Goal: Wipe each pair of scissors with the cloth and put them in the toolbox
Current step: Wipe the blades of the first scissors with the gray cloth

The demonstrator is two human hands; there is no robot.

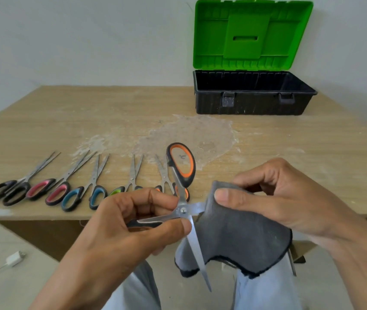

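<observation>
Currently the left hand (133, 222) grips the orange-handled scissors (181, 164) near the pivot, blades spread wide, while the right hand (278, 198) pinches the grey cloth (240, 238) round one blade. The likely risk is that the uncovered blade points down at the lap, and a slipping cloth could bring fingers onto an edge. Other pairs (66, 186) lie near the worktop's (66, 121) front edge. The open toolbox (254, 92) stands well apart at the back right, with room to reach it right of that row.

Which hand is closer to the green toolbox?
Right. The right hand, pinching the grey cloth, is straight in front of the toolbox; the left hand, gripping the orange-handled scissors, is farther left.
</observation>
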